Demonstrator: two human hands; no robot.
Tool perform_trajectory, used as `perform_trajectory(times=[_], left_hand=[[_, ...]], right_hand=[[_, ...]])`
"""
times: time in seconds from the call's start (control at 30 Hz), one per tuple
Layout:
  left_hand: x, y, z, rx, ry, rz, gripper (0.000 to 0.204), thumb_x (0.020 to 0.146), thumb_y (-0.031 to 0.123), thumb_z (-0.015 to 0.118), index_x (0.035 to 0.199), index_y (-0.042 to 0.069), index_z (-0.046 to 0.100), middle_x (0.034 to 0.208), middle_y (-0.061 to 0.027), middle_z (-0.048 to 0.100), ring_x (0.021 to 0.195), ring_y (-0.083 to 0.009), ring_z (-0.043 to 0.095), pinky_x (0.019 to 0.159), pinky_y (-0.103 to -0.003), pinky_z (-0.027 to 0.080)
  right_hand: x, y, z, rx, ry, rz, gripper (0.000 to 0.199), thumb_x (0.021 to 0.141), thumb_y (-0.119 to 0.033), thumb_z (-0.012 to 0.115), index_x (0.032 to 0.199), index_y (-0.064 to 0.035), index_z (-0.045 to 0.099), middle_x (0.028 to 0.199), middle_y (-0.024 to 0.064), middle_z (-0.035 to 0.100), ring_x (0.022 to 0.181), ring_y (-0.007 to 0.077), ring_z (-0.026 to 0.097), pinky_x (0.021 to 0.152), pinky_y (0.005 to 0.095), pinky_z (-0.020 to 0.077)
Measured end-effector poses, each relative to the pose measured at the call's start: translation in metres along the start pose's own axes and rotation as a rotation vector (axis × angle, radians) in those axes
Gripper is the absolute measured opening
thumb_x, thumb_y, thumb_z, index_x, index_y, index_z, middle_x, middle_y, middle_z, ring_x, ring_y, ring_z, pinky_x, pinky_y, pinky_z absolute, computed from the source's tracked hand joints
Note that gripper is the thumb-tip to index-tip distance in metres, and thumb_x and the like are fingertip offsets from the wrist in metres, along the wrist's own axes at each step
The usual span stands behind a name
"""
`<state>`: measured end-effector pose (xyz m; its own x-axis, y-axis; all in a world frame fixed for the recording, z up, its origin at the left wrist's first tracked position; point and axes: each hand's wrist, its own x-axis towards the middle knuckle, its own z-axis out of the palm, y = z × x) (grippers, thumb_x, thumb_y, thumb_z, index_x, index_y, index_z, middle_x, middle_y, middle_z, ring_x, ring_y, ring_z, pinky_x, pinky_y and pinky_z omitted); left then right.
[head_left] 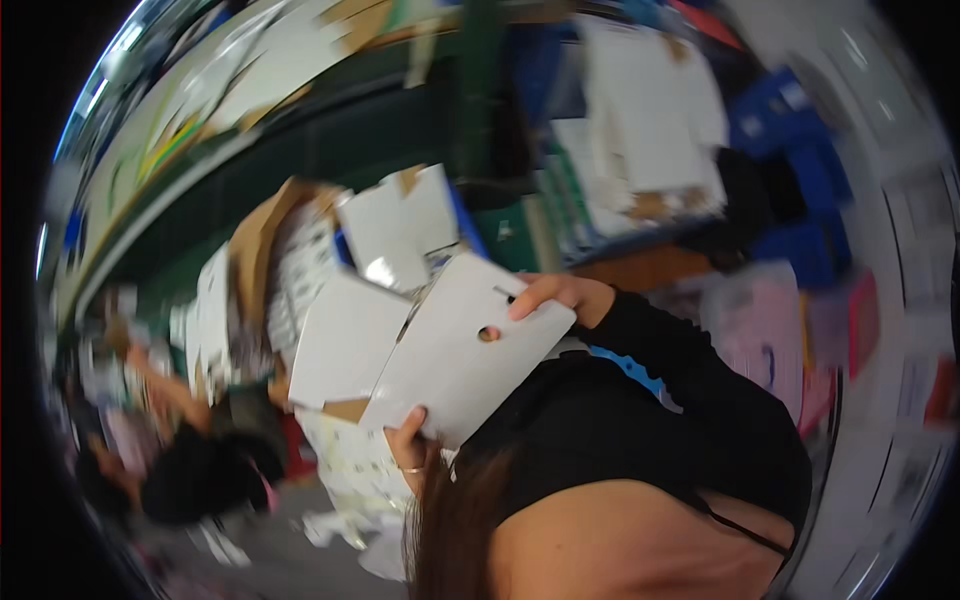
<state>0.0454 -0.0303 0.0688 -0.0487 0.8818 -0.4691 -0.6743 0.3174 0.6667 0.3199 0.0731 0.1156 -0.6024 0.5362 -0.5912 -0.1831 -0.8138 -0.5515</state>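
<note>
— Cardboard box, white and flat-folded, sits mid-picture, tilted, with a small round hole in its panel. Who has hold of it?

— Both hands. One hand, on a black sleeve, is closed over the upper right edge, fingers curled across the top. The other hand, with a ring on it, pinches the lower edge from beneath. The view is badly tilted and smeared, so I cannot tell which hand is left and which right.

— What lies around it?

— Just behind, a brown carton crammed with more white folded boxes. Below, printed white sheets are stacked. Long brown hair and a black top fill the lower right. At lower left, another person with dark hair is bent low, blurred.
</note>
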Motion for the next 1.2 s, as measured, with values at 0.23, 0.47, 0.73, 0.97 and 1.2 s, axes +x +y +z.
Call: perform_trajectory(times=[0.23, 0.47, 0.73, 0.97, 1.2], left_hand=[[0.083, -0.037, 0.017, 0.219, -0.451, -0.145, 0.046, 0.066, 0.001, 0.058, 0.111, -0.004, 0.047, 0.096, -0.0143, 0.059, 0.078, -0.0238, 0.058, 0.074, -0.03, 0.045], [0.109, -0.097, 0.035, 0.416, -0.629, -0.596, 0.052, 0.063, -0.007, 0.057, 0.114, -0.003, 0.046, 0.1, -0.0145, 0.058, 0.082, -0.0248, 0.058, 0.077, -0.033, 0.045], [0.061, -0.174, 0.13, 0.178, -0.781, -0.844, 0.048, 0.065, -0.009, 0.058, 0.111, -0.003, 0.048, 0.099, -0.0142, 0.059, 0.082, -0.0243, 0.059, 0.077, -0.032, 0.047], [-0.022, -0.273, 0.231, 0.597, -0.677, -0.628, 0.04, 0.061, 0.001, 0.073, 0.097, -0.007, 0.056, 0.09, -0.0143, 0.061, 0.075, -0.0208, 0.059, 0.069, -0.027, 0.048], [-0.057, -0.364, 0.258, 0.825, -1.036, -0.566, 0.058, 0.07, 0.018, 0.071, 0.116, -0.004, 0.043, 0.1, -0.0128, 0.058, 0.086, -0.0195, 0.056, 0.079, -0.027, 0.043]], right_hand=[[-0.087, 0.065, -0.02, -0.156, 0.395, -0.354, 0.06, 0.073, -0.033, 0.062, 0.116, 0.0043, 0.044, 0.108, 0.0127, 0.048, 0.093, 0.022, 0.048, 0.08, 0.0252, 0.037], [-0.132, 0.159, 0.005, 0.16, 0.982, -0.618, 0.057, 0.08, -0.044, 0.052, 0.109, 0.0054, 0.052, 0.089, 0.0076, 0.056, 0.077, 0.0151, 0.05, 0.071, 0.024, 0.0385], [-0.18, 0.199, -0.025, 0.943, 0.82, -1.311, 0.078, 0.078, -0.061, 0.045, 0.12, 0.0052, 0.042, 0.076, 0.007, 0.055, 0.058, 0.0105, 0.044, 0.053, 0.0211, 0.0362], [-0.195, 0.275, -0.068, 0.381, 1.544, -1.012, 0.047, 0.084, -0.033, 0.056, 0.114, 0.0005, 0.045, 0.066, 0.004, 0.049, 0.043, 0.0082, 0.036, 0.039, 0.0185, 0.0278], [-0.265, 0.319, -0.137, 0.169, 1.721, -0.851, 0.041, 0.08, -0.025, 0.056, 0.111, 0.0002, 0.047, 0.066, 0.0033, 0.048, 0.044, 0.0089, 0.037, 0.04, 0.0193, 0.0291]])
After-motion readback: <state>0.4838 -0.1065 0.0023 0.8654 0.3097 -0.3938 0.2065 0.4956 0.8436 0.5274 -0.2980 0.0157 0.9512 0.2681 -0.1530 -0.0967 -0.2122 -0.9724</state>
